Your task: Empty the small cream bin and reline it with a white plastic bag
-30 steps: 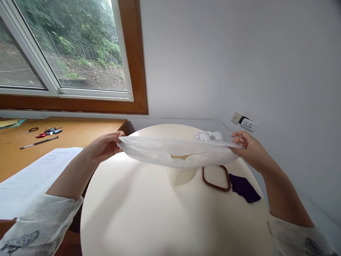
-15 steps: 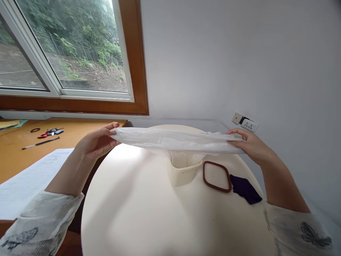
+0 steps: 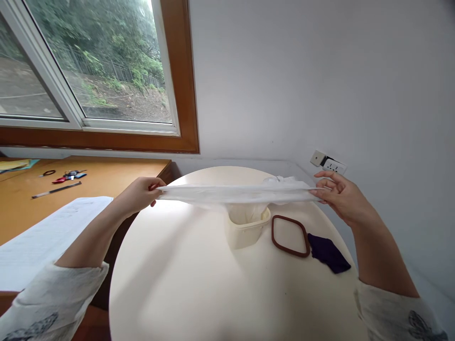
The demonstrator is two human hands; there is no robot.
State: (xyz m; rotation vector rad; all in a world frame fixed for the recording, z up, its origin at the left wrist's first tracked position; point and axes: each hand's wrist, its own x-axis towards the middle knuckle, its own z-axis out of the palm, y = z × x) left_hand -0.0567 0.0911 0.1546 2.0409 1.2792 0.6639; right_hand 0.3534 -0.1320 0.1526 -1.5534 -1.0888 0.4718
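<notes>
A thin white plastic bag is stretched sideways between my two hands, above the far half of a round cream table. My left hand pinches its left end, fingers closed. At the other end, my right hand grips the bag between thumb and fingers. Below and behind the taut bag stands a small cream bin, its back rim hidden by the plastic. To the bin's right lies a brown rounded-square frame, with a dark purple cloth touching or nearly touching its right side.
The round table stands beside a wooden desk. On the desk are papers, a pen and keys. A wall socket is behind my right hand, and a window is at the upper left.
My left hand has turned and closed more tightly on the bag's end, moving slightly right and down. The bag now looks narrower and more taut. Bin, frame and cloth stay put.
</notes>
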